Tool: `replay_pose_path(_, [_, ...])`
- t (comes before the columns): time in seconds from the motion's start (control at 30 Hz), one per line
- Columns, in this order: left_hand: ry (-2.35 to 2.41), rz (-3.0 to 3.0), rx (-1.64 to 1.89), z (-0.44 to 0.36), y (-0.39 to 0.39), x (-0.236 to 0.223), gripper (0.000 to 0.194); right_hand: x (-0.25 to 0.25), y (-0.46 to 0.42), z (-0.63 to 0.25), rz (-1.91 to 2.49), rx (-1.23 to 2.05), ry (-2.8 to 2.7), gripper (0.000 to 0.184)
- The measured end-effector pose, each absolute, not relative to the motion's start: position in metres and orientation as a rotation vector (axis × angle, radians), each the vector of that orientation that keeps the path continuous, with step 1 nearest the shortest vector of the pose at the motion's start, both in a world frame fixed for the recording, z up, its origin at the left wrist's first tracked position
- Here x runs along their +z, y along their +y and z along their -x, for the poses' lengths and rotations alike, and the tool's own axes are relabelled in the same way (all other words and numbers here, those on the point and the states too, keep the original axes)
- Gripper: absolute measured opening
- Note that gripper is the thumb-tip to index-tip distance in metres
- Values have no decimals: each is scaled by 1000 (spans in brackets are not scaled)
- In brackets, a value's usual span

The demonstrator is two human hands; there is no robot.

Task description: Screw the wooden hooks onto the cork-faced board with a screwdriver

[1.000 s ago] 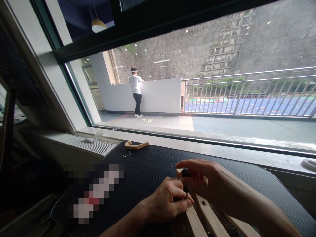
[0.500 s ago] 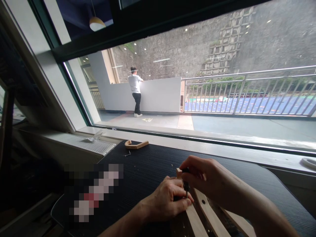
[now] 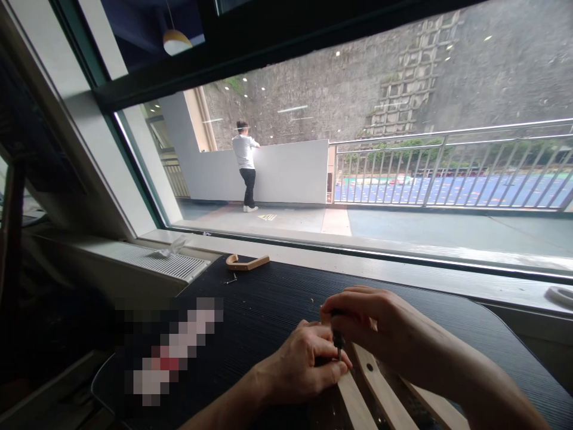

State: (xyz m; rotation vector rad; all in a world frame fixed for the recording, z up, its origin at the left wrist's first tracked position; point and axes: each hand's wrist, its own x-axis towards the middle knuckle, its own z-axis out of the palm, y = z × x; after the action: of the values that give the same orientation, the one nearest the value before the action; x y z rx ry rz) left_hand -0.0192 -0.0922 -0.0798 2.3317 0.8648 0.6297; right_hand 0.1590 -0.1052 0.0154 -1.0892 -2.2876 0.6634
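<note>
A small screwdriver (image 3: 338, 341) with a dark handle stands upright, its thin shaft pointing down at a pale wooden slat (image 3: 353, 401). My right hand (image 3: 373, 316) is closed round the handle from above. My left hand (image 3: 304, 361) is closed on the slat, with thumb and fingertips beside the screwdriver's tip. Whatever the tip touches is hidden by those fingers. To the right lies a second wooden slat (image 3: 379, 387) with a dark round hole. A third slat (image 3: 436, 406) is partly covered by my right forearm.
A hook-shaped wooden piece (image 3: 248, 263) and a few small screws (image 3: 231, 279) lie at the table's far left. A pixelated patch (image 3: 179, 346) covers something on the dark table (image 3: 250, 322). Behind stands a window ledge (image 3: 313, 263); a person (image 3: 244, 155) is outside.
My right hand's fingers have turned round the screwdriver handle, and the hand now covers more of the wood behind it. My left hand has stayed in place.
</note>
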Motion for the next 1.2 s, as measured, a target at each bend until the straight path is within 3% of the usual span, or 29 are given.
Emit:
replay_pose_path(0.2, [895,-2303,582,20,-93,-79,23,11,-104,-155,1235,622,-2289,19])
replay_pose_path(0.37, [855,-2316,602,20,-92,-80,28,11,-109,-158,1182,613,-2270,30])
replay_pose_path(0.73, [861,-2324,629,18,-93,-80,20,12,-103,-153,1158,582,-2259,15])
replay_pose_path(0.97, [824,-2325,666,19,-92,-79,17,11,-108,-157,1196,587,-2245,30])
replay_pose_path(1.2, [865,-2333,646,19,-92,-80,18,13,-106,-156,1177,619,-2324,19])
